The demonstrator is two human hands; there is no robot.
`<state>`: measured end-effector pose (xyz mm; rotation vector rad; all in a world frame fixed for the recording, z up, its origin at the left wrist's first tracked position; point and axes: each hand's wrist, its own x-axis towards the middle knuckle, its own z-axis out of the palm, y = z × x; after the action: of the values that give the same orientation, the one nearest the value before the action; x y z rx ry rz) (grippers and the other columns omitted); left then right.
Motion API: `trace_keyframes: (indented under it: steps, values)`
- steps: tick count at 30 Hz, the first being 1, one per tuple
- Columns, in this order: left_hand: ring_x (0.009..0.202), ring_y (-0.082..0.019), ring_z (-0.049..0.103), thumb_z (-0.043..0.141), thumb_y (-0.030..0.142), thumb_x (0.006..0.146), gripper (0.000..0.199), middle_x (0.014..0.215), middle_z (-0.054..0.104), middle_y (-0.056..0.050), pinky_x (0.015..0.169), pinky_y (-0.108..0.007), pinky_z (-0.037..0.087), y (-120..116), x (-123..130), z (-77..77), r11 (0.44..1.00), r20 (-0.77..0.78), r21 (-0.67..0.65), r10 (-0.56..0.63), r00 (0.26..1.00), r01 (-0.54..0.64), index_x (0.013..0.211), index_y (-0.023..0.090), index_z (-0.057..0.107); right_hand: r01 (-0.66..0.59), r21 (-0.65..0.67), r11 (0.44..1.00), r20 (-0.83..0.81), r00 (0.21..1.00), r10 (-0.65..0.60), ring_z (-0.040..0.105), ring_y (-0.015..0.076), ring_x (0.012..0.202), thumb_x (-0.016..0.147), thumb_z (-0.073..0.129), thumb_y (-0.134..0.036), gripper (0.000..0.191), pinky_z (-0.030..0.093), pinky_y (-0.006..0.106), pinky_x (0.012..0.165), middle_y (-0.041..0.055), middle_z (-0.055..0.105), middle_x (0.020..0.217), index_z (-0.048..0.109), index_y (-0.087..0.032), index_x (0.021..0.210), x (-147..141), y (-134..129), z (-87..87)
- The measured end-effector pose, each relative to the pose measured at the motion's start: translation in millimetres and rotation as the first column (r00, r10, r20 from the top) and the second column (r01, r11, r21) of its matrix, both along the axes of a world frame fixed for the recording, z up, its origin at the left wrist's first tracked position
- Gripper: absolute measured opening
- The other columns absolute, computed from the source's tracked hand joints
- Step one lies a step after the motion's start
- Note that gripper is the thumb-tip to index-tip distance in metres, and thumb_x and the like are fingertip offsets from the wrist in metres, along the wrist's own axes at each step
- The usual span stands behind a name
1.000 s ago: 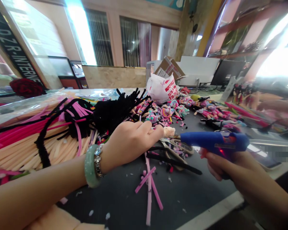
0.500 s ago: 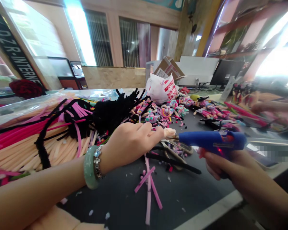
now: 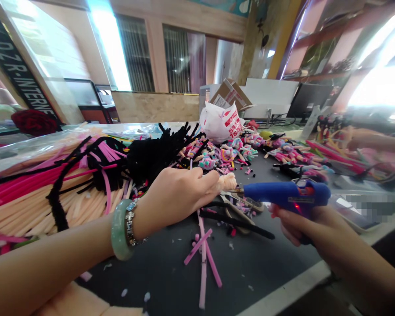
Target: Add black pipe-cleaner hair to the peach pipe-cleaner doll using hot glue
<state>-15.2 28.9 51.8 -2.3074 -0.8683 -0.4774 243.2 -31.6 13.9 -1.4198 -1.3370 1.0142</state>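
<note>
My left hand (image 3: pixel 181 188), with a green bangle and a bracelet at its wrist, pinches a small cream fuzzy piece (image 3: pixel 228 181) that looks like bent pipe cleaner. Wrapped around the handle of a blue glue gun (image 3: pixel 279 193) is my right hand (image 3: pixel 303 224). The gun's metal nozzle points left and meets the lower edge of the fuzzy piece, or nearly so; exact contact is hard to tell. Beneath the hands lie a black pipe cleaner (image 3: pixel 243 226), several pink strips (image 3: pixel 202 263) and a pair of scissors (image 3: pixel 238 215), partly covered.
Bundles of cream pipe cleaners (image 3: pixel 82 206) and a black fuzzy heap (image 3: pixel 158 151) fill the left side. Small colourful figures (image 3: pixel 228 153) lie behind the hands, before a white plastic bag (image 3: pixel 220 123). Another person's hand (image 3: pixel 365 140) is at the far right, above pink strips.
The glue gun and my right hand have shifted slightly left. My left hand has turned a little, and more of the cream fuzzy piece shows. The other person's hand moved slightly.
</note>
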Motion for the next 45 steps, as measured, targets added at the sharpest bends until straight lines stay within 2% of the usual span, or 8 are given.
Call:
trace_keyframes:
  steps: [7, 14, 19, 31, 39, 45]
  values:
    - [0.046, -0.014, 0.046, 0.035, 0.044, 0.094, 0.031, 0.057, 0.050, 0.003, 0.045, -0.028, 0.016, 1.2, -0.1, -3.0, 0.998, 0.026, 0.024, -0.050, 0.998, 0.049, 0.081, 0.023, 0.054, -0.047, -0.007, 0.999, -0.134, 0.990, 0.046, 0.041, 0.0094, 0.041, 0.072, 0.071, -0.046, 0.031, 0.027, 0.025, 0.044, -0.0057, 0.044, 0.043, 0.065, -0.016, 0.076, 3.8, 1.2, -0.5]
    - [0.048, -0.011, 0.046, 0.039, 0.044, 0.093, 0.030, 0.059, 0.050, 0.004, 0.046, -0.025, 0.021, 3.8, -0.4, -3.4, 0.987, 0.056, -0.084, -0.135, 0.989, 0.139, 0.079, 0.021, 0.053, -0.080, -0.013, 0.997, -0.173, 0.982, 0.077, 0.041, 0.0098, 0.040, 0.072, 0.070, -0.045, 0.031, 0.027, 0.025, 0.043, -0.0065, 0.041, 0.044, 0.063, -0.016, 0.077, 6.8, 2.9, -2.4]
    - [0.051, -0.009, 0.047, 0.044, 0.044, 0.091, 0.029, 0.062, 0.052, 0.004, 0.050, -0.022, 0.028, 7.7, -1.8, -4.3, 0.966, 0.123, -0.211, -0.123, 0.985, 0.147, 0.079, 0.019, 0.052, -0.102, -0.041, 0.994, -0.209, 0.974, 0.092, 0.041, 0.0095, 0.039, 0.073, 0.070, -0.044, 0.030, 0.028, 0.025, 0.042, -0.0072, 0.041, 0.043, 0.063, -0.016, 0.080, 10.1, 3.8, -3.0]
    - [0.049, -0.006, 0.042, 0.051, 0.042, 0.087, 0.027, 0.057, 0.045, 0.007, 0.047, -0.018, 0.028, 13.1, -3.6, -5.9, 0.909, 0.264, -0.359, -0.119, 0.957, 0.212, 0.075, 0.018, 0.052, -0.132, -0.055, 0.990, -0.243, 0.963, 0.115, 0.040, 0.0075, 0.039, 0.071, 0.072, -0.044, 0.031, 0.029, 0.022, 0.041, -0.0083, 0.040, 0.043, 0.062, -0.015, 0.077, 10.0, 5.0, -3.6]
    - [0.050, -0.007, 0.044, 0.051, 0.040, 0.087, 0.026, 0.058, 0.047, 0.006, 0.048, -0.018, 0.029, 10.9, -1.6, -8.4, 0.915, 0.245, -0.342, -0.134, 0.960, 0.215, 0.074, 0.018, 0.052, -0.140, -0.021, 0.990, -0.300, 0.945, 0.127, 0.039, 0.0075, 0.038, 0.071, 0.072, -0.045, 0.033, 0.027, 0.022, 0.041, -0.0088, 0.038, 0.043, 0.062, -0.015, 0.078, 12.4, 7.3, -5.3]
    - [0.053, -0.008, 0.046, 0.050, 0.041, 0.088, 0.023, 0.063, 0.051, 0.006, 0.050, -0.018, 0.031, 13.6, -3.7, -12.8, 0.900, 0.296, -0.370, -0.122, 0.947, 0.232, 0.081, 0.019, 0.051, -0.084, 0.027, 0.996, -0.308, 0.947, 0.088, 0.037, 0.0098, 0.041, 0.075, 0.068, -0.043, 0.031, 0.025, 0.027, 0.046, -0.0085, 0.036, 0.046, 0.064, -0.015, 0.090, 11.9, 5.8, -0.4]
